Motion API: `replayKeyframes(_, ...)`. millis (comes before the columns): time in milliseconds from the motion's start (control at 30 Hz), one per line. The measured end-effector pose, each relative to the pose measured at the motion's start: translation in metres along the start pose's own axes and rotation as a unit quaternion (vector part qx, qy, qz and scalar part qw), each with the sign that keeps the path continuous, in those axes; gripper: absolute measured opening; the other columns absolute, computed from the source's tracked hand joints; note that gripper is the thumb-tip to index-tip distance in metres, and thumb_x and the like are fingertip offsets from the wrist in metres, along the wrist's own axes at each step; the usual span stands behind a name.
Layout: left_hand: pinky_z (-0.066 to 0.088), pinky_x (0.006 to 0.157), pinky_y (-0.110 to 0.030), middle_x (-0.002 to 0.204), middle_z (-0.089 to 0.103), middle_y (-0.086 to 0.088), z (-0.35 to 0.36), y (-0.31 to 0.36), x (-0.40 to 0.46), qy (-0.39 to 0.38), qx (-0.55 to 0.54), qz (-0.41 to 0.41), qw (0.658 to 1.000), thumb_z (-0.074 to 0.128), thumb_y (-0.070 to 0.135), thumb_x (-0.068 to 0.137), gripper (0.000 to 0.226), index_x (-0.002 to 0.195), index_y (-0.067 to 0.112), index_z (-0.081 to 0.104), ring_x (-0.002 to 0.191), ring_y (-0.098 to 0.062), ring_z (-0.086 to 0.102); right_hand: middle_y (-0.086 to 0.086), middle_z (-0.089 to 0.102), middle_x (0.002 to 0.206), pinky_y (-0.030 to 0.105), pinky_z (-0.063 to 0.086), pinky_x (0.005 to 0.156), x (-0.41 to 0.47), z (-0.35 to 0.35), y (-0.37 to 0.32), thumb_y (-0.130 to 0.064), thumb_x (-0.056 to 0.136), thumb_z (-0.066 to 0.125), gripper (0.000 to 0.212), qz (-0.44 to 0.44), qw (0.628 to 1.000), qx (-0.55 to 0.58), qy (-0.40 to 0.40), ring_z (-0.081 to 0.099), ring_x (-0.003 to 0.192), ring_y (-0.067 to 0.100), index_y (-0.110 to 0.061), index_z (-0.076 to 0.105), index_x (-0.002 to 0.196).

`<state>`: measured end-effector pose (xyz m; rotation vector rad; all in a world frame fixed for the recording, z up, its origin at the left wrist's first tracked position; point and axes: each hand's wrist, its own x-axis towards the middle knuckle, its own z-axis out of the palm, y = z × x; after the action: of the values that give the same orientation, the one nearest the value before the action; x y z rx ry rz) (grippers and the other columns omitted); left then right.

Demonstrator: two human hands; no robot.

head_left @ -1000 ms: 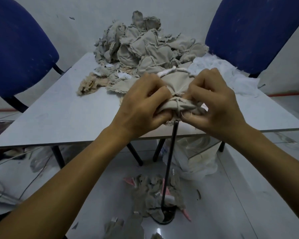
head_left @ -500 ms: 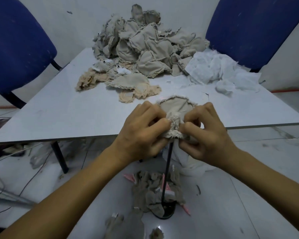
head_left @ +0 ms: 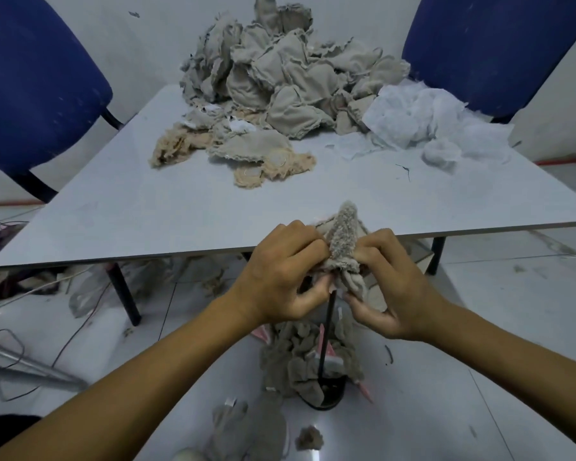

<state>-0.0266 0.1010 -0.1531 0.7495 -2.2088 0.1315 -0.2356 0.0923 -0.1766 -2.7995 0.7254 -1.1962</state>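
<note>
While grey scraps (head_left: 296, 357) crowd the floor nearest the person, a thin black rod (head_left: 326, 327) rises from its round base (head_left: 328, 395) among them, up into the fuzzy cloth piece (head_left: 344, 237). The left hand (head_left: 280, 277) and right hand (head_left: 391, 287) pinch that piece from either side, fingers curled tight on it, just in front of the table (head_left: 130, 227) edge and above the rod's top. Beyond the 2 hands the near tabletop lies bare and open. Farther back sit tan scraps (head_left: 273, 164), a heap of beige pieces (head_left: 280, 71) and white stuffing (head_left: 423, 124), with 2 blue chairs (head_left: 37, 78) behind. Against 0.5 s ago, a fuzzy ridge now stands where a smooth beige round showed.
</note>
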Motion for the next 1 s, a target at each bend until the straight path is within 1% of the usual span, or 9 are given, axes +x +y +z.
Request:
replayKeyframes(100, 0.035, 0.055, -0.041, 0.073, 0.050, -0.016, -0.015, -0.003, 0.016, 0.004, -0.020, 0.002, 1.000, 0.063, 0.006, 0.073, 0.012, 0.069, 0.002, 0.053, 0.064, -0.026, 0.042, 0.013, 0.049, 0.103, 0.025, 0.037, 0.079, 0.010, -0.025, 0.006, -0.024, 0.090, 0.064, 0.032, -0.018, 0.997, 0.018, -0.079, 0.041, 0.091, 0.018, 0.000, 0.055, 0.108)
replayKeyframes(200, 0.034, 0.055, -0.036, 0.070, 0.048, -0.014, -0.029, -0.002, 0.038, 0.005, -0.041, 0.013, 0.999, 0.060, 0.005, 0.071, 0.009, 0.067, 0.002, 0.053, 0.064, -0.024, 0.040, 0.012, 0.055, 0.101, 0.026, 0.043, 0.075, 0.030, -0.051, 0.008, -0.022, 0.089, 0.070, 0.029, -0.028, 0.996, 0.001, -0.087, 0.051, 0.087, 0.020, 0.001, 0.063, 0.105)
replayKeyframes(367, 0.034, 0.058, -0.032, 0.076, 0.045, -0.006, -0.051, -0.001, 0.065, 0.012, -0.081, -0.011, 0.997, 0.064, 0.001, 0.070, 0.013, 0.072, 0.008, 0.053, 0.067, -0.019, 0.039, 0.003, 0.063, 0.084, 0.023, 0.049, 0.064, 0.064, -0.081, 0.004, -0.029, 0.089, 0.072, 0.027, -0.011, 1.000, -0.001, -0.022, 0.058, 0.070, 0.011, -0.003, 0.069, 0.092)
replayKeyframes(500, 0.035, 0.063, -0.026, 0.082, 0.045, 0.000, -0.054, -0.001, 0.076, 0.004, -0.113, -0.044, 0.993, 0.067, 0.011, 0.080, 0.013, 0.078, 0.007, 0.055, 0.070, -0.014, 0.040, 0.000, 0.062, 0.074, 0.021, 0.050, 0.060, 0.076, -0.085, 0.003, -0.017, 0.082, 0.077, 0.017, 0.029, 0.999, -0.007, 0.041, 0.054, 0.064, 0.007, -0.003, 0.067, 0.081)
replayKeyframes(600, 0.034, 0.065, -0.026, 0.083, 0.041, 0.004, -0.052, -0.002, 0.075, -0.011, -0.128, -0.065, 0.990, 0.063, 0.024, 0.084, 0.018, 0.079, 0.010, 0.052, 0.072, -0.011, 0.040, 0.001, 0.057, 0.065, 0.030, 0.046, 0.054, 0.079, -0.071, -0.001, -0.009, 0.074, 0.081, 0.022, 0.093, 0.992, -0.020, 0.083, 0.050, 0.059, 0.012, -0.005, 0.060, 0.070)
replayKeyframes(700, 0.039, 0.064, -0.033, 0.086, 0.043, 0.001, -0.051, -0.003, 0.076, -0.048, -0.146, -0.090, 0.984, 0.059, 0.034, 0.082, 0.027, 0.082, 0.008, 0.053, 0.073, -0.017, 0.043, 0.008, 0.057, 0.058, 0.041, 0.042, 0.052, 0.082, -0.055, -0.002, -0.014, 0.073, 0.081, 0.027, 0.167, 0.980, -0.020, 0.105, 0.052, 0.055, 0.024, -0.001, 0.059, 0.065)
replayKeyframes(800, 0.044, 0.067, -0.037, 0.091, 0.048, -0.002, -0.059, -0.009, 0.077, -0.077, -0.179, -0.124, 0.973, 0.061, 0.035, 0.077, 0.031, 0.091, 0.007, 0.057, 0.078, -0.018, 0.047, 0.009, 0.053, 0.053, 0.038, 0.037, 0.050, 0.089, -0.053, 0.001, -0.022, 0.074, 0.073, 0.030, 0.186, 0.976, -0.011, 0.116, 0.047, 0.053, 0.025, -0.001, 0.057, 0.061)
replayKeyframes(867, 0.046, 0.070, -0.038, 0.094, 0.051, -0.003, -0.062, -0.015, 0.077, -0.105, -0.183, -0.133, 0.968, 0.066, 0.025, 0.076, 0.028, 0.097, 0.008, 0.057, 0.081, -0.020, 0.049, 0.009, 0.053, 0.058, 0.037, 0.038, 0.054, 0.093, -0.056, 0.005, -0.021, 0.072, 0.069, 0.029, 0.193, 0.976, 0.007, 0.103, 0.046, 0.059, 0.024, 0.001, 0.054, 0.060)
replayKeyframes(1000, 0.049, 0.070, -0.042, 0.093, 0.060, -0.002, -0.054, -0.021, 0.073, -0.119, -0.192, -0.160, 0.961, 0.074, 0.007, 0.080, 0.027, 0.102, 0.012, 0.058, 0.081, -0.019, 0.056, -0.004, 0.047, 0.065, 0.016, 0.032, 0.055, 0.095, -0.056, 0.011, -0.019, 0.072, 0.065, 0.028, 0.227, 0.964, 0.107, 0.086, 0.042, 0.060, 0.007, -0.012, 0.045, 0.055)
